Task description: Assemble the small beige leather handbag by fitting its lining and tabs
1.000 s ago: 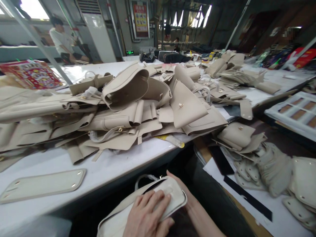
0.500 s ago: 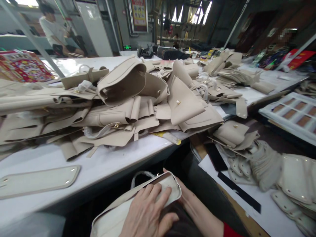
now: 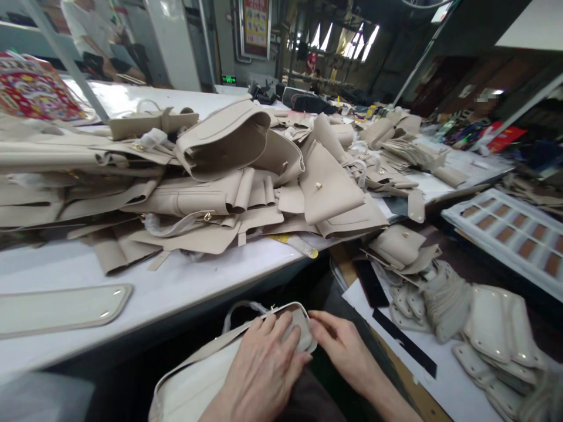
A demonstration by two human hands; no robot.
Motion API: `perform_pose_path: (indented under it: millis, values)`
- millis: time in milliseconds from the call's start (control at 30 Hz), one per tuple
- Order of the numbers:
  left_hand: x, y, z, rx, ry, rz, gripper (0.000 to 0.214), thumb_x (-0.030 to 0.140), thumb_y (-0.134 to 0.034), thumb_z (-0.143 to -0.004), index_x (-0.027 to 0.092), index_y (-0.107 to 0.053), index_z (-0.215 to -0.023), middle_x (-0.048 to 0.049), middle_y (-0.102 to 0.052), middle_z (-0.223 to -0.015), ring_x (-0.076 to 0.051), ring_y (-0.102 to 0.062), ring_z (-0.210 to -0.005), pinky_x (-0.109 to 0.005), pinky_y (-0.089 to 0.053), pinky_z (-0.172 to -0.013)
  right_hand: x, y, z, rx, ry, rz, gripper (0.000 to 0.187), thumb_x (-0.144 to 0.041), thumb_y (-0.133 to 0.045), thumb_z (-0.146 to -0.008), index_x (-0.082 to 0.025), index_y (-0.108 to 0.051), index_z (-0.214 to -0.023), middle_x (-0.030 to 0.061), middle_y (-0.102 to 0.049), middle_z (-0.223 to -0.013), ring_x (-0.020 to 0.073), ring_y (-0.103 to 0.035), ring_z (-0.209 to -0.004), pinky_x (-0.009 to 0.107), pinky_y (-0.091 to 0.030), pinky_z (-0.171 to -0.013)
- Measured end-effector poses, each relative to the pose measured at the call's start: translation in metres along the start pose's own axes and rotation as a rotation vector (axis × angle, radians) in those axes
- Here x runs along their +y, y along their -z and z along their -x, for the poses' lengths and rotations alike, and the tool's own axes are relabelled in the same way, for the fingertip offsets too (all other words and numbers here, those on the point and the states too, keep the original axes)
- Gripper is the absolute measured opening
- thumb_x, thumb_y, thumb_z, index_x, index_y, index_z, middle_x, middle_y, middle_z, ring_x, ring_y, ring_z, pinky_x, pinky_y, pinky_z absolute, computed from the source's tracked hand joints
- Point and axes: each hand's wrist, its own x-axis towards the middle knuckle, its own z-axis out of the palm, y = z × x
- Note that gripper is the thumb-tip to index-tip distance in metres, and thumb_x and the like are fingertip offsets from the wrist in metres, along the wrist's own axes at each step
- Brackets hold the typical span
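A beige handbag (image 3: 193, 375) lies on its side over my lap, its pale long panel facing up and a wrapped handle loop (image 3: 235, 310) standing at its far side. My left hand (image 3: 264, 357) rests across the panel and grips it, fingers reaching to the far edge and thumb close to the near edge. At the bag's right end, my right hand (image 3: 341, 346) pinches the rim of the corner between thumb and fingers. What its fingertips touch inside the rim is hidden.
Beige bag pieces (image 3: 197, 199) are heaped on the white table (image 3: 176, 281) ahead. A pale long panel (image 3: 65, 308) lies at the left. To the right are stacked pale panels (image 3: 497, 328), a black strip (image 3: 404, 343) and a white tray (image 3: 519, 234). A person (image 3: 94, 41) sits far back left.
My right hand has come from behind the bag's end round to its right corner, now pinching the rim. My left thumb has moved in against the bag. The view has shifted slightly.
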Motion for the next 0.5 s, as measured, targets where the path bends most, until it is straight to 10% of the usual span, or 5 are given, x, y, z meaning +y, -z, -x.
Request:
perform_pose_path:
  millis: [167,500]
  values:
    - [0.000,0.001,-0.003,-0.049,-0.026,-0.024,0.031,0.028,-0.035,-0.101,0.020,-0.060,-0.117,-0.0106,-0.060,-0.127,-0.031,-0.056,-0.111,-0.052,-0.046,-0.092,-0.020,-0.009,0.011,0.019,0.100,0.437,0.028,-0.030,-0.042,-0.098,-0.018,-0.066,-0.089,0.0028,-0.067,-0.074,0.0165,-0.059,-0.062,0.027,-0.036,-0.058]
    - [0.000,0.016,-0.016,-0.072,-0.104,-0.088,0.031,0.021,-0.032,-0.098,0.018,-0.063,-0.100,-0.0105,-0.064,-0.107,-0.028,-0.059,-0.095,-0.050,-0.052,-0.083,-0.017,0.002,-0.018,-0.172,0.030,0.575,0.033,-0.025,-0.038,-0.098,-0.018,-0.054,-0.070,0.0039,-0.064,-0.068,0.0166,-0.059,-0.065,0.027,-0.032,-0.059]
